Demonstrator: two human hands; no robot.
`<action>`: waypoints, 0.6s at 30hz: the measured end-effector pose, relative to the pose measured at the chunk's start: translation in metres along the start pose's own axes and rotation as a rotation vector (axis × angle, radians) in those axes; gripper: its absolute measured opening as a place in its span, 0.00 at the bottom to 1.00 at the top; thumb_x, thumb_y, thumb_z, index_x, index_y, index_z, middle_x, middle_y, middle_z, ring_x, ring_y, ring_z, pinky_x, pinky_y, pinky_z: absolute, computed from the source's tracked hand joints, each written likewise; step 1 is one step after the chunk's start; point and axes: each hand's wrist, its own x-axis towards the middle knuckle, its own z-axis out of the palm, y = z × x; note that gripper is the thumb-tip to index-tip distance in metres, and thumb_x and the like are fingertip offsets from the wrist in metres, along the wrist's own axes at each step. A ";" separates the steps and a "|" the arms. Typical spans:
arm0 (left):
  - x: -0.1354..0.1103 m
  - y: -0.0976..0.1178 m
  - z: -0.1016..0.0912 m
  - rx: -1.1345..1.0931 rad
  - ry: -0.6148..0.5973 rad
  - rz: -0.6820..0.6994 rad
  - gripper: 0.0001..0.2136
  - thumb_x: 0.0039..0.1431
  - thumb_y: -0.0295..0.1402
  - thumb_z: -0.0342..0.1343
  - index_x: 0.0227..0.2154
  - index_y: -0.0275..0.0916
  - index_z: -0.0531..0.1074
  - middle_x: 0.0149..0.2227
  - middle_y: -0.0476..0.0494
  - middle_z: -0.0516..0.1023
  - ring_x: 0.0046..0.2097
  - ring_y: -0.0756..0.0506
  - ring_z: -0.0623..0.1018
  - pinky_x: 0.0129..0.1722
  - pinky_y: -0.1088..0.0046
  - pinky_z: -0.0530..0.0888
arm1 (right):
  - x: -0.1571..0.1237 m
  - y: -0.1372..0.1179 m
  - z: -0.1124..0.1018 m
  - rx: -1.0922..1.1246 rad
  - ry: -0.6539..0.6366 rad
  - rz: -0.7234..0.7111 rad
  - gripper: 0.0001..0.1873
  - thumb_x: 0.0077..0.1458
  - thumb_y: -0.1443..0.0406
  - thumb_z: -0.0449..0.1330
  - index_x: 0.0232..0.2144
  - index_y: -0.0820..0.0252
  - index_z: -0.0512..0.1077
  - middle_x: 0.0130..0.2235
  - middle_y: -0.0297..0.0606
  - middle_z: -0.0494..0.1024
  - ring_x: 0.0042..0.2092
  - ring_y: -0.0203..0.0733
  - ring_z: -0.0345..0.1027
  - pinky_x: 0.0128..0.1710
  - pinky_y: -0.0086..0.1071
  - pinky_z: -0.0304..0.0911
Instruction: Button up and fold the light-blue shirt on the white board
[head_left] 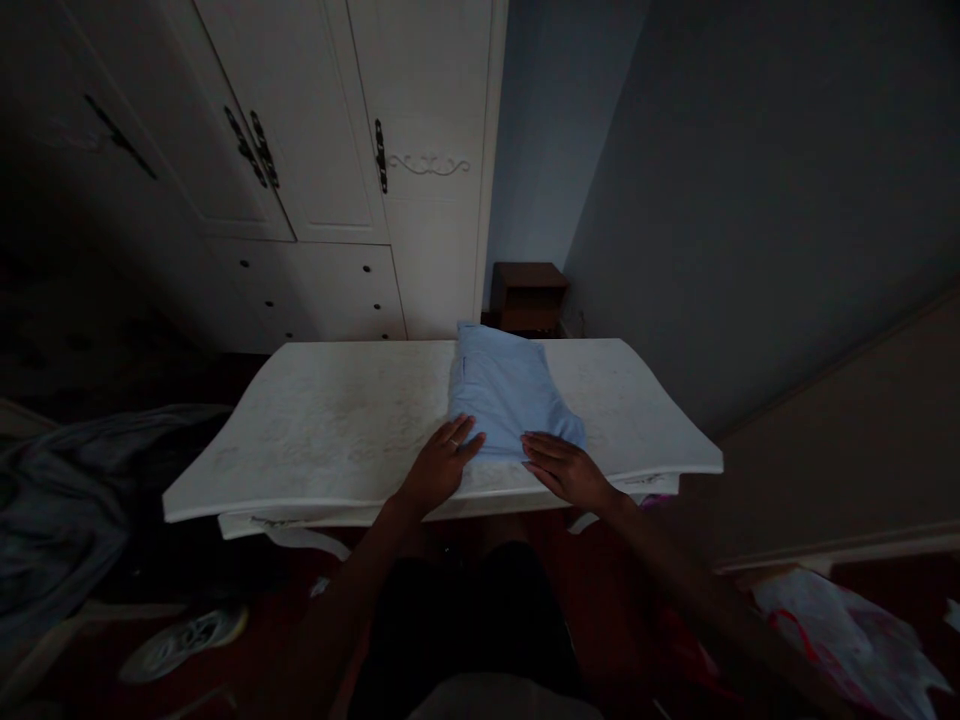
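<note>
A folded light blue garment [504, 388] lies on a white table [337, 420], reaching from the far edge to near the front edge. My left hand [441, 463] lies flat with fingers stretched out, its fingertips touching the garment's near left corner; a ring shows on one finger. My right hand [566, 467] also lies flat and open, fingertips on the garment's near edge.
A white wardrobe [337, 150] with dark handles and drawers stands behind the table. A small brown nightstand [529, 293] sits in the corner. Grey cloth [67, 500] lies at left, a shoe [184, 637] on the floor, and a plastic bag [847, 630] at lower right.
</note>
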 end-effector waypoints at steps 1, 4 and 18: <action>-0.001 0.000 -0.004 -0.011 -0.012 0.008 0.27 0.55 0.21 0.49 0.60 0.38 0.65 0.66 0.36 0.58 0.68 0.40 0.56 0.64 0.56 0.59 | 0.000 -0.002 -0.004 0.006 -0.014 0.007 0.17 0.62 0.63 0.56 0.52 0.56 0.73 0.56 0.43 0.73 0.59 0.45 0.66 0.59 0.45 0.64; 0.001 0.002 -0.024 -0.047 0.002 -0.001 0.25 0.58 0.29 0.51 0.60 0.37 0.64 0.67 0.33 0.56 0.67 0.37 0.57 0.64 0.51 0.57 | 0.008 -0.007 -0.019 0.035 -0.035 0.102 0.20 0.62 0.60 0.56 0.56 0.52 0.70 0.56 0.39 0.73 0.57 0.46 0.68 0.58 0.45 0.66; 0.123 -0.028 -0.006 0.018 -0.105 -0.156 0.28 0.61 0.41 0.51 0.60 0.28 0.62 0.63 0.24 0.61 0.67 0.30 0.55 0.63 0.47 0.55 | 0.191 0.043 0.015 -0.195 -0.068 0.420 0.27 0.65 0.62 0.48 0.62 0.70 0.58 0.67 0.51 0.54 0.68 0.51 0.44 0.67 0.42 0.40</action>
